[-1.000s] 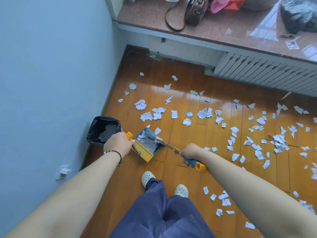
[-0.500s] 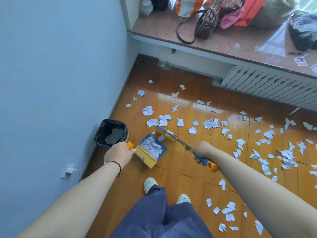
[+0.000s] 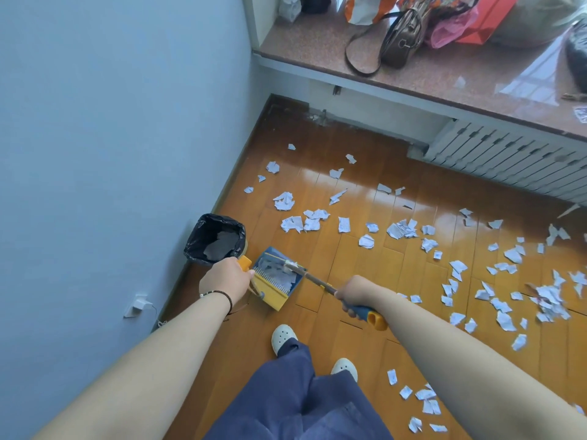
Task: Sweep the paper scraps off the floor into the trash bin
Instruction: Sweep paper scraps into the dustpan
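My left hand (image 3: 226,278) grips the orange handle of a blue and yellow dustpan (image 3: 275,282) that holds white paper scraps. Just left of the pan, a trash bin (image 3: 215,239) lined with a black bag stands against the blue wall. My right hand (image 3: 355,292) grips the blue and orange handle of a broom (image 3: 320,284), and the broom's far end lies over the pan. Several paper scraps (image 3: 400,230) litter the wooden floor ahead and to the right.
A blue wall (image 3: 111,154) closes off the left side, with a white plug (image 3: 136,305) low on it. A white radiator (image 3: 508,160) sits under a stone sill (image 3: 317,46) that bears bags. My white shoes (image 3: 283,338) stand close behind the pan.
The broom's far end has swung left from the floor back over the dustpan. My left hand and the pan have stayed beside the bin.
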`<state>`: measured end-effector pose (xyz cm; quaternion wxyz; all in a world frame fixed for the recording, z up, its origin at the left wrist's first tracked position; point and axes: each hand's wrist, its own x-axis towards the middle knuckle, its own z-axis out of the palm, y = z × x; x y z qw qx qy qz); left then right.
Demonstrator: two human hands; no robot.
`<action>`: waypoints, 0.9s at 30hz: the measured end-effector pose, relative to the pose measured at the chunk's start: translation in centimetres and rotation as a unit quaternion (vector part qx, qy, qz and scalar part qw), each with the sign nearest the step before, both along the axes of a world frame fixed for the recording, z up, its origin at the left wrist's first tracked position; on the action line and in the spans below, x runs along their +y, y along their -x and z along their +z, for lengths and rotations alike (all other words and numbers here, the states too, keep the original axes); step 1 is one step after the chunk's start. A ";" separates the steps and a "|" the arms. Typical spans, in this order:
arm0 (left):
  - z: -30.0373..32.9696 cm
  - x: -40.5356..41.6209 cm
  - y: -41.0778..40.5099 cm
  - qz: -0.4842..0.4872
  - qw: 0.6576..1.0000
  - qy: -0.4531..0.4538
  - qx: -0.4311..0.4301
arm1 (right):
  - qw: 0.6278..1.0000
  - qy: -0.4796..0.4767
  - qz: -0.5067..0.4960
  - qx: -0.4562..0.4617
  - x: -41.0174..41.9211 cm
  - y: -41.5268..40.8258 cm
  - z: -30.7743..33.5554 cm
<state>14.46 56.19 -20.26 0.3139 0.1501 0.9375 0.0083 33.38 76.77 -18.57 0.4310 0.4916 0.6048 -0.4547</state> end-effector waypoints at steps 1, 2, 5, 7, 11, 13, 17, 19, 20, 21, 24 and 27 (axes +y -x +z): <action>0.0 0.2 0.1 -0.001 1.000 0.001 0.001 | 1.000 0.003 -0.012 0.007 0.8 -0.4 0.3; 0.0 0.3 0.2 -0.003 1.000 0.002 0.001 | 1.000 0.001 -0.017 0.012 1.6 -0.8 1.1; 0.1 0.4 0.6 -0.005 1.000 0.003 0.002 | 0.999 0.002 -0.029 0.031 2.9 -1.8 2.5; 0.1 0.3 0.7 -0.005 1.000 0.001 0.005 | 0.998 -0.012 -0.039 0.044 3.2 -1.9 2.8; 0.2 0.1 0.8 -0.009 1.000 0.001 0.001 | 0.996 -0.033 -0.057 0.058 3.9 -0.6 2.9; 0.2 0.1 1.0 -0.011 1.000 0.000 -0.003 | 0.996 -0.040 -0.058 0.054 4.1 0.7 2.3; 0.3 0.0 1.6 -0.020 1.000 0.008 -0.015 | 0.997 -0.036 -0.055 0.040 3.7 3.0 0.2; 0.3 0.0 1.8 -0.022 1.000 0.009 -0.015 | 0.998 -0.035 -0.052 0.031 3.3 3.6 -0.5; 0.3 0.0 1.9 -0.023 1.000 0.009 -0.015 | 0.998 -0.032 -0.054 0.026 2.9 3.6 -0.6; 0.2 -0.1 2.0 -0.023 1.000 0.011 -0.015 | 0.998 -0.027 -0.052 0.020 2.3 3.6 -0.9; -0.3 -0.2 2.3 -0.019 0.999 0.012 -0.025 | 0.998 0.005 -0.059 0.007 0.1 3.1 -1.9; -0.6 0.0 2.2 -0.020 0.999 0.007 -0.038 | 0.990 0.043 -0.133 -0.001 -1.5 2.1 -2.3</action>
